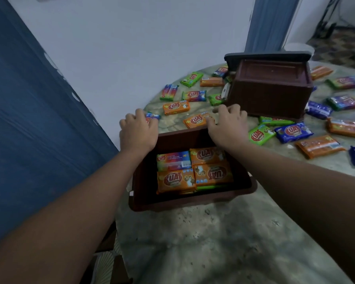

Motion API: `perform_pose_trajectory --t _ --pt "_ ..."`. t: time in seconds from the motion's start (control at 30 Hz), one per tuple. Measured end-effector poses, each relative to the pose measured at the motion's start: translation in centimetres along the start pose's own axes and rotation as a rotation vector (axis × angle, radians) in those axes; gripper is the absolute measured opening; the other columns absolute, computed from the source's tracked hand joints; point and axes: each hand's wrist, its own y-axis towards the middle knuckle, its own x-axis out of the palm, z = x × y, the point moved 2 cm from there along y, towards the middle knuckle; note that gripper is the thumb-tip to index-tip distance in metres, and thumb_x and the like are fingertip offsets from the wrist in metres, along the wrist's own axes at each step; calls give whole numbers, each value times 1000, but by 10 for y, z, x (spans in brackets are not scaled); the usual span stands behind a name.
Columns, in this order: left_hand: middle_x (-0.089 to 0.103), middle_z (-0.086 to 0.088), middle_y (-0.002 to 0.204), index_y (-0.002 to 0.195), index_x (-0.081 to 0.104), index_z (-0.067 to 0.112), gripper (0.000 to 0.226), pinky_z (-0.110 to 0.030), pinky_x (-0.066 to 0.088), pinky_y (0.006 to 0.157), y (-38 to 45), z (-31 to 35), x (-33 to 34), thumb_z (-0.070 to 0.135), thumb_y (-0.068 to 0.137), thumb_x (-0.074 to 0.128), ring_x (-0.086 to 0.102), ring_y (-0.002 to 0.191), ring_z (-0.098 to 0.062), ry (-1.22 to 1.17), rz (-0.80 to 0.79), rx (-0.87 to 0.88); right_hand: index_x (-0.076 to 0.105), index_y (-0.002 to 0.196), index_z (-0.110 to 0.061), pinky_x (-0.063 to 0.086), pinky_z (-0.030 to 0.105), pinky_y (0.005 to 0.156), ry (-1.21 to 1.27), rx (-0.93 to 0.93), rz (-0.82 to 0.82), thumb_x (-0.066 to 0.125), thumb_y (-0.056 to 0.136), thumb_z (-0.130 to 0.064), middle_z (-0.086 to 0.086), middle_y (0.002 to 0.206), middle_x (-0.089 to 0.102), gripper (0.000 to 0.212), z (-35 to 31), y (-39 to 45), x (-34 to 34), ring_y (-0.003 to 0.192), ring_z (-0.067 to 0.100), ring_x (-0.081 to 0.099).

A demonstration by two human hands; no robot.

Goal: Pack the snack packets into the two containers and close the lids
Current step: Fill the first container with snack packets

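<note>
Brown plastic near container (143, 193), lid off, on a mottled stone-look table (213, 242); head view, the only one. Contents: four packets visible on the top layer, three orange and one rainbow packet (173, 160), with green edges showing beneath.

Second container (271, 87): same brown, further back and to the right, open, with its dark lid (266, 56) propped behind it; contents hidden.

Loose packets: many, scattered across the table in orange, green, blue and rainbow wrappers, around and beyond both containers.

Left hand (138, 132): fingers curled round a small blue packet (152, 116) just past the near container's far left corner.

Right hand (228, 126): fingers bent down onto an orange packet (199, 120) beyond the far rim; a full grip cannot be confirmed.

Step in hand, as judged: gathering packets for the near container, which is partly filled. Next move calls for lifting both packets back over the rim and laying them flat on the existing layer. Lids wait until the table's stock is packed.
</note>
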Motion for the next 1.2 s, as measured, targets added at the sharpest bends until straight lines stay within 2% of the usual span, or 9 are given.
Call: perform_pose_trajectory --t 0.17,0.3,0.37,0.5,0.6,0.73,0.83,1.03,1.2 --pt "61 -4 93 95 61 14 24 -36 46 71 53 12 18 34 97 47 58 89 -27 -74 -165 66 65 120 -27 50 44 95 -6 -140 -162 61 95 -38 6 127 58 27 -20 44 13 115 27 55" --pt "60 -4 83 85 65 15 16 -39 49 71 78 12 34 25 93 55 53 76 -23 -77 -250 59 68 115 -28 53 36 83 -34 -128 -242 69 90 -35 0 116 67 26 -23 73 26 104 20 62" --pt "59 -5 81 82 63 18 12 -39 51 72 90 8 45 20 91 56 51 72 -22 -60 -282 50 69 116 -26 53 35 83 -62 -115 -284 72 89 -35 -1 115 67 28 -23 86 31 103 20 62" --pt "66 -8 98 97 66 13 13 -39 53 79 119 -11 72 23 90 60 62 92 -27 38 -329 4 68 117 -26 57 38 83 -87 -80 -345 77 87 -34 -1 113 66 33 -23 105 40 99 20 62" --pt "62 -11 114 116 60 14 35 -37 50 77 136 -27 91 33 87 65 59 106 -32 161 -387 -60 67 121 -25 52 33 78 -123 -84 -387 78 86 -33 -2 112 65 37 -24 115 49 99 20 61" --pt "57 -14 127 133 48 13 62 -40 48 88 150 -43 111 37 83 75 55 117 -34 190 -424 -148 63 129 -27 52 36 87 -218 -101 -451 81 82 -33 1 123 64 51 -24 124 60 110 23 59" --pt "56 -15 130 136 43 11 64 -40 48 95 151 -48 119 32 85 75 56 120 -35 134 -422 -185 58 135 -27 52 36 88 -239 -103 -472 80 83 -31 3 128 62 57 -25 128 66 113 25 59" --pt "55 -18 133 137 39 9 64 -41 48 94 155 -54 125 29 87 75 56 120 -37 81 -369 -228 53 141 -27 45 33 85 -252 -107 -452 84 79 -30 7 133 61 69 -17 127 80 120 29 57" --pt "58 -14 127 133 44 11 75 -41 52 94 153 -53 117 37 75 85 58 116 -33 49 -405 -272 51 143 -27 47 36 90 -267 -105 -440 86 77 -30 7 135 60 74 -16 128 82 122 30 57"
